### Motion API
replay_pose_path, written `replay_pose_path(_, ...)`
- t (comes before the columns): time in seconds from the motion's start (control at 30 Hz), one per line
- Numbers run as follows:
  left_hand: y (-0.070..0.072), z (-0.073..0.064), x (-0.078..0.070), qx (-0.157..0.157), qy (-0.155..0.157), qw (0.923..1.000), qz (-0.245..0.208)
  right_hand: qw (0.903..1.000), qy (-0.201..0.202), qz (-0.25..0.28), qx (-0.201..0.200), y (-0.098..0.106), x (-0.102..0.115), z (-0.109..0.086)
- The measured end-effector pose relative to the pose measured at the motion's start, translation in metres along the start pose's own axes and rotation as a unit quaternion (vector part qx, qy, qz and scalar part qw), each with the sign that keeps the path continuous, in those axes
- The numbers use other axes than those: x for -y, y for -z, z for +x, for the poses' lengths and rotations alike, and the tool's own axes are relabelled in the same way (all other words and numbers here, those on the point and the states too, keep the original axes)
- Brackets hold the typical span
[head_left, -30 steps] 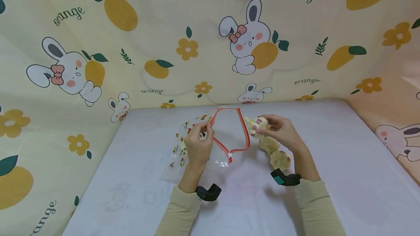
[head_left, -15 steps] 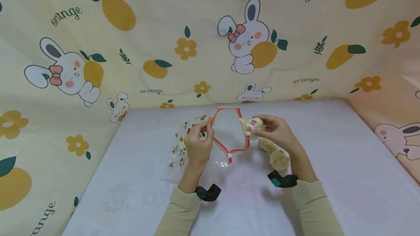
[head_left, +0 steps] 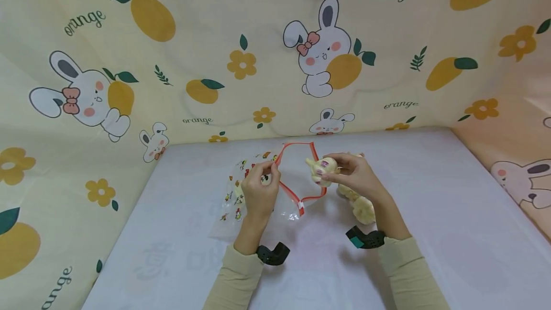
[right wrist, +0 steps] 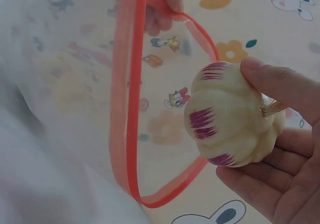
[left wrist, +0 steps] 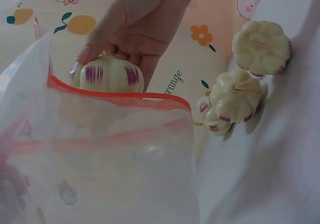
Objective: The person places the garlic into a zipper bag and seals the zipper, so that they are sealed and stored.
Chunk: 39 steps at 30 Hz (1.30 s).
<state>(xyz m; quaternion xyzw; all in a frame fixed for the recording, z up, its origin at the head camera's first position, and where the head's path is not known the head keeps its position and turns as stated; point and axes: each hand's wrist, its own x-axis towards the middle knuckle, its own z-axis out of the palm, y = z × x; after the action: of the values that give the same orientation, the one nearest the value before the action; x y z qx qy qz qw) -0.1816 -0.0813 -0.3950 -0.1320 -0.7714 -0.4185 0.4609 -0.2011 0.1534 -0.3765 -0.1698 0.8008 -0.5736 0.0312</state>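
Nearest, on the white table (head_left: 172, 276), lie loose garlic bulbs (head_left: 363, 210). Beyond, the left hand (head_left: 260, 188) pinches the red rim (right wrist: 133, 94) of a printed clear bag (head_left: 234, 207), mouth open. The right hand (head_left: 360, 176) grips the held bulb (right wrist: 227, 116) at that mouth, thumb opposite fingers. Step, as judged: loading. Next move calls for lowering it inside, rim spread. Patterned cloth (head_left: 267, 85) hangs behind.

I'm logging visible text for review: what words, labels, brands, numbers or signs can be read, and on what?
"orange", several times, on the patterned backdrop; some cut off.
Marks on the white table: too faint to read.
Red-edged bag: printed figures, no readable words.
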Motion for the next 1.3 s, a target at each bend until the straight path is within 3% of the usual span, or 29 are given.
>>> replay_pose_path(0.43, 0.001, -0.001, 0.001, -0.003, -0.002, 1.0, -0.005, 0.9996, 0.015, -0.005, 0.023, -0.013, -0.004, 0.003)
replay_pose_path(0.8, 0.001, 0.0, 0.001, -0.005, -0.008, 0.9999, -0.008, 0.9989, -0.001, -0.035, 0.031, -0.023, -0.009, 0.006)
replay_pose_path(1.3, 0.001, 0.002, 0.002, -0.014, -0.012, 0.9998, -0.007, 0.9972, 0.035, -0.038, 0.054, -0.032, -0.007, 0.005)
